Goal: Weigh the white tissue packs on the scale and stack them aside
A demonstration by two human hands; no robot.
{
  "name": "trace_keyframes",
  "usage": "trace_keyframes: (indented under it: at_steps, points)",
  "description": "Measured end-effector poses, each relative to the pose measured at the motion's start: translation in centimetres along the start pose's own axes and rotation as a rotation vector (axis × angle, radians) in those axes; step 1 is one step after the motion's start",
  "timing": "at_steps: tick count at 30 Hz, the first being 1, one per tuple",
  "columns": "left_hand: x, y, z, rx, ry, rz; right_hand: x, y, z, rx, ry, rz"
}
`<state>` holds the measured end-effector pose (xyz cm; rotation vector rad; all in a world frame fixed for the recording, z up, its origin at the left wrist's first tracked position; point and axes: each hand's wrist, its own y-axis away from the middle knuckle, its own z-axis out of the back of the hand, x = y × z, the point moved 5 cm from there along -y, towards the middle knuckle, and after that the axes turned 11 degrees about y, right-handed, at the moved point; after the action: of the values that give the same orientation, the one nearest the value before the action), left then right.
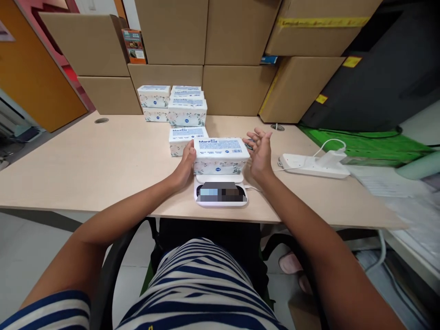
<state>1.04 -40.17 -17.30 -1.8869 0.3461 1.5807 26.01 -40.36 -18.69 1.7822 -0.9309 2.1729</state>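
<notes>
Head camera view, and all eyes on the packet of tissues (222, 156) at the middle of the tabletop (85, 169), sitting on, or held just above, what looks like a small white scale (206, 178); contact underneath is too hard to call from this angle. Left hand (184, 166) lies against the packet's left side, but whether its grip is squeezing or merely steadying, I cannot tell. Over on the other flank, the right hand (260, 153) has its grip wide apart, fingers spread just beside the packet's right end, with no clamp on anything! So how far along are we? Judging from this layout, placing this one packet looks close to done: it's upright, label up, lined up with the scale, and what's left is for the left hand to come clear. The display is blurred out, so no reading to report. Behind, a nearer packet (178, 147) stands just past the left hand, and farther back there's a group of packets (187, 114) beside a two-high stack (154, 98), all off the scale, in front of the cardboard boxes (237, 91). Are those finished or waiting their turn? Nothing here settles it, so the overall score stays open: one packet in play, several more standing behind.
</notes>
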Motion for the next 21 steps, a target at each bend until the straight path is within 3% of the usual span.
trace_keyframes:
  at_steps: [12, 21]
  points:
    - [-0.5, 0.7, 0.9, -0.100, -0.024, 0.070, 0.6, 0.4, -0.2, -0.041, -0.124, -0.009]
    - [0.5, 0.2, 2.1, -0.140, -0.048, 0.084, 1.2, 1.0, -0.4, 0.027, -0.001, 0.008]
